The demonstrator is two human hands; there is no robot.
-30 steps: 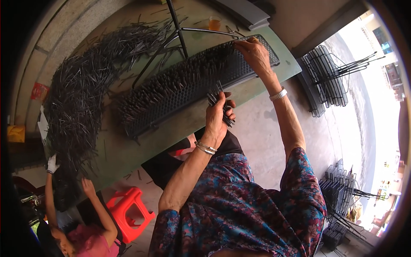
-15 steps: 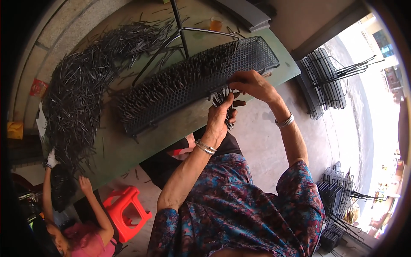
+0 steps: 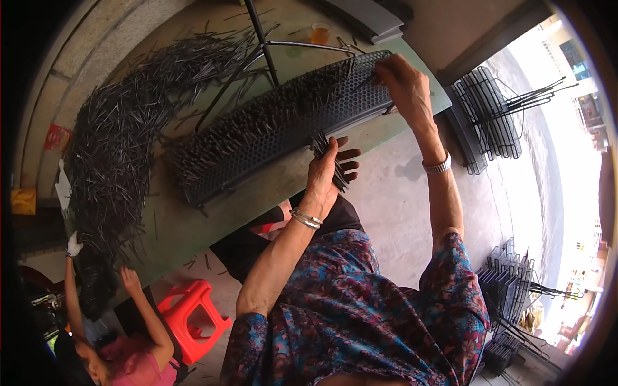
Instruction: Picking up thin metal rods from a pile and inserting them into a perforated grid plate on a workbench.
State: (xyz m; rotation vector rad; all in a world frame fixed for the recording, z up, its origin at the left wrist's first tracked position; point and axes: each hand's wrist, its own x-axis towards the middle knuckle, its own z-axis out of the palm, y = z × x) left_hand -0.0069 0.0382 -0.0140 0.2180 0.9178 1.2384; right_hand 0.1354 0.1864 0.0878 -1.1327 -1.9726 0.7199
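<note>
A bundle of thin dark sticks (image 3: pixel 319 143) rests in my left hand (image 3: pixel 324 172), pinned under the thumb while the other fingers stretch out to the right. It is just in front of a long black rack (image 3: pixel 364 93) with a honeycomb of holes. Many such sticks stand upright in the rack's left and middle parts. Over the barer right end, my right hand (image 3: pixel 410 87) reaches down with its fingertips pinched together. What lies between those fingertips is too small to make out.
A large heap of loose dark sticks (image 3: pixel 116 148) covers the left of the green table (image 3: pixel 170 231). A metal stand (image 3: pixel 264 48) rises behind the rack, near an amber cup (image 3: pixel 320 33). At lower left, another person's hand (image 3: pixel 130 280) is by the heap, near a red stool (image 3: pixel 187 305).
My right hand has left the bundle and moved up and right onto the rack's right end. My left hand has shifted slightly left, still with the sticks.
</note>
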